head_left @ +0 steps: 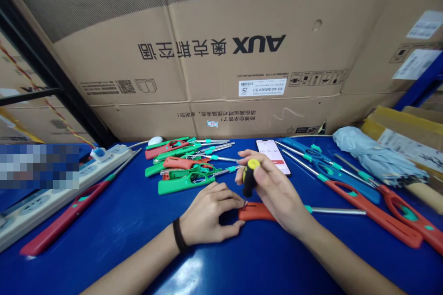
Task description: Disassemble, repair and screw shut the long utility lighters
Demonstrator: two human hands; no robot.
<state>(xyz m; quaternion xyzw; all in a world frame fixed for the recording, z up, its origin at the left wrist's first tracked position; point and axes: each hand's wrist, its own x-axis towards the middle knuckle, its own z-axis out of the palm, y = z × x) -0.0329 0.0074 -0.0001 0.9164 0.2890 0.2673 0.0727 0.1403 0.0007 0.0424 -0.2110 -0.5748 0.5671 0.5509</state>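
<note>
On the blue table an orange-red long-nosed lighter (256, 212) lies sideways, its metal tube (339, 211) pointing right. My left hand (212, 214) is closed on the lighter's left end, thumb at the near side and fingers at the far side. In my right hand (277, 189) is a short screwdriver (249, 178) with a black and yellow handle, held upright. Its thin shaft reaches down to the lighter's handle near the left end; the very tip is too small to make out. My right hand covers the lighter's middle.
Behind my hands lies a pile of opened green and red lighters (187, 182). A phone (273, 156) shows a timer. More lighters (374, 212) and a folded light-blue umbrella (374, 154) lie right. A dark red lighter (69, 216) and power strip (38, 203) are left; a large carton (207, 9) stands behind.
</note>
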